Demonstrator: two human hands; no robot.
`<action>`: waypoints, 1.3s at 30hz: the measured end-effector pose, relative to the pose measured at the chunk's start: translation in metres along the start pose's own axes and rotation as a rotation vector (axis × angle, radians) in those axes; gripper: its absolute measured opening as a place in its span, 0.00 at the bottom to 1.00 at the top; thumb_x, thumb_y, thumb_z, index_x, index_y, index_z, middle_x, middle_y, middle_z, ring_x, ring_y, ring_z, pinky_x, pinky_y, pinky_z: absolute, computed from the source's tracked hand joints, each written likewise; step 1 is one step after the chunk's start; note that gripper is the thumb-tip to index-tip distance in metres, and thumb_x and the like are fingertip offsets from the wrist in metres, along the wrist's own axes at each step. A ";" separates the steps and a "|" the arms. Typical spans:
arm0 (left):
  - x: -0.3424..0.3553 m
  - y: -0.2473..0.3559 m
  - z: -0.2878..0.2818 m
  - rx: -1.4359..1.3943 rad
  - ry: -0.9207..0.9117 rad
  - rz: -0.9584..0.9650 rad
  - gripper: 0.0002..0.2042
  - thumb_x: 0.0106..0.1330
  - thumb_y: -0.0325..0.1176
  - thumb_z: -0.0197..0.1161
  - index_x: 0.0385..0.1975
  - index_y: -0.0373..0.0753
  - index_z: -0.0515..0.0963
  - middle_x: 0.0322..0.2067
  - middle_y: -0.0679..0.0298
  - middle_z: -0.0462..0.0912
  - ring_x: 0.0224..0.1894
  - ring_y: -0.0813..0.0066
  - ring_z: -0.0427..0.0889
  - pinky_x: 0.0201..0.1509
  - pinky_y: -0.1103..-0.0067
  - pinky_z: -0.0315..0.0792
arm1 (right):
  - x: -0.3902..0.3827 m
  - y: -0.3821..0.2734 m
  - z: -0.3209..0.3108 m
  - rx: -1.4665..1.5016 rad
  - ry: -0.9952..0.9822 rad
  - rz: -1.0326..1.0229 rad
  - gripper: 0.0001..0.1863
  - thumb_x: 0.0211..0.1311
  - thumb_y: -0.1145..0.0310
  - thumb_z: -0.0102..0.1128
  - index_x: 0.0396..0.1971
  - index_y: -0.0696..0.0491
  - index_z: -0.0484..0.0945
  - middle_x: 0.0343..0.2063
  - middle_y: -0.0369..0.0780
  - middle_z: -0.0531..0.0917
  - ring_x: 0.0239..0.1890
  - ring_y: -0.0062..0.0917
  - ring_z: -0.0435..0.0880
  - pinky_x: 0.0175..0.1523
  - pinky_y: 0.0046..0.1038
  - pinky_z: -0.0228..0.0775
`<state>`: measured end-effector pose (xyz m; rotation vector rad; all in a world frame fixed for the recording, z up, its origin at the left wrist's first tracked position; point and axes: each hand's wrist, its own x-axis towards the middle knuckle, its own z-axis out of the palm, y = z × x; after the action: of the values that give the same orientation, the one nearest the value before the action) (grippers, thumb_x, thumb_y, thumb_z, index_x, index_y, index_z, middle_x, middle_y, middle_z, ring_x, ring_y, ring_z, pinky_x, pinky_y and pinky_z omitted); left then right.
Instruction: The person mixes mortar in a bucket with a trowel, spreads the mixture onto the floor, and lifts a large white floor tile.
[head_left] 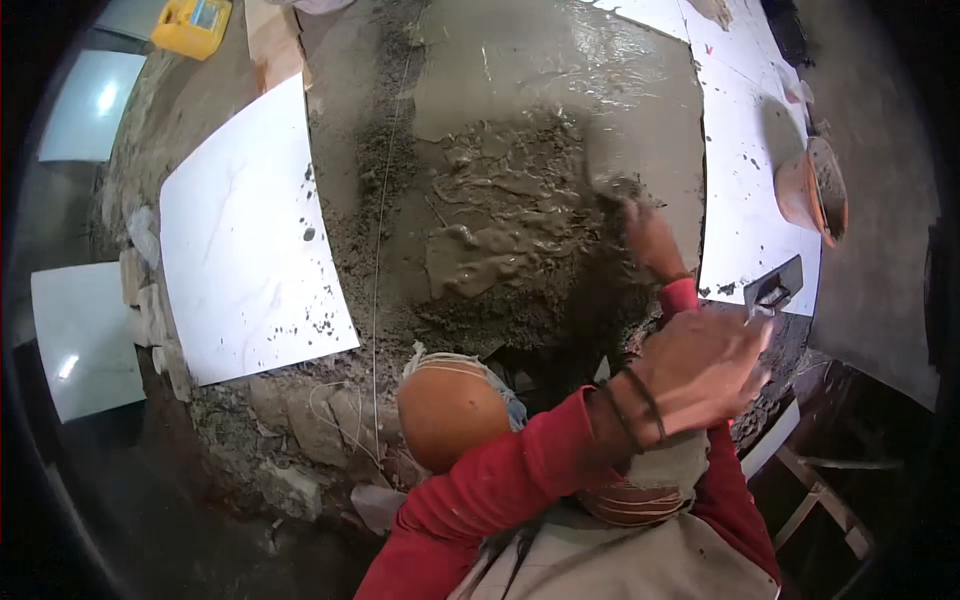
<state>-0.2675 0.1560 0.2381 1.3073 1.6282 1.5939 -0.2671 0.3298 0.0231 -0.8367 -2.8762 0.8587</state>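
My right hand (pixel 652 240), slightly smeared by motion, is closed around what looks like a mortar-coated trowel (pixel 608 165). Its blurred blade is at the right side of a patch of rough, wet mortar (pixel 510 210). Crossing over my right arm, my left hand (pixel 705 365) hovers near the right edge of the bed with its fingers partly spread. Just beyond those fingers is a dark rectangular float (pixel 775 288) with a handle, at the near corner of a white tile (pixel 755 190). Whether a fingertip touches the float, I cannot tell.
Left of the mortar lies a large white tile (pixel 245 240) spattered with mud. A taut string (pixel 378 270) runs beside it. An orange bucket (pixel 812 190) leans at the right, and a yellow jerrycan (pixel 193 27) stands far left. My bare knee (pixel 452 412) is by the broken edge.
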 end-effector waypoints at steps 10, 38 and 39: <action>-0.006 0.007 -0.005 0.326 0.063 0.037 0.17 0.63 0.39 0.59 0.41 0.29 0.73 0.34 0.49 0.80 0.36 0.53 0.82 0.40 0.64 0.75 | -0.067 -0.020 -0.040 -0.378 -0.089 0.391 0.20 0.70 0.51 0.46 0.43 0.55 0.70 0.26 0.56 0.79 0.30 0.58 0.78 0.35 0.53 0.68; -0.009 0.015 0.043 0.380 -0.109 -0.119 0.14 0.58 0.37 0.58 0.39 0.36 0.77 0.32 0.59 0.79 0.33 0.65 0.79 0.37 0.66 0.69 | -0.110 -0.087 0.037 0.133 -0.362 0.030 0.18 0.72 0.56 0.44 0.41 0.59 0.69 0.23 0.58 0.77 0.30 0.58 0.77 0.32 0.49 0.66; -0.009 0.012 0.044 0.433 -0.077 -0.110 0.14 0.58 0.37 0.58 0.39 0.36 0.77 0.32 0.59 0.79 0.33 0.65 0.79 0.37 0.66 0.69 | -0.107 -0.090 0.042 0.105 -0.440 -0.082 0.18 0.71 0.56 0.46 0.43 0.58 0.69 0.20 0.55 0.79 0.25 0.57 0.78 0.27 0.49 0.68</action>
<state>-0.2219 0.1663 0.2393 1.4352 2.0313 1.1490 -0.2262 0.1918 0.0473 -0.5742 -3.1588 1.3168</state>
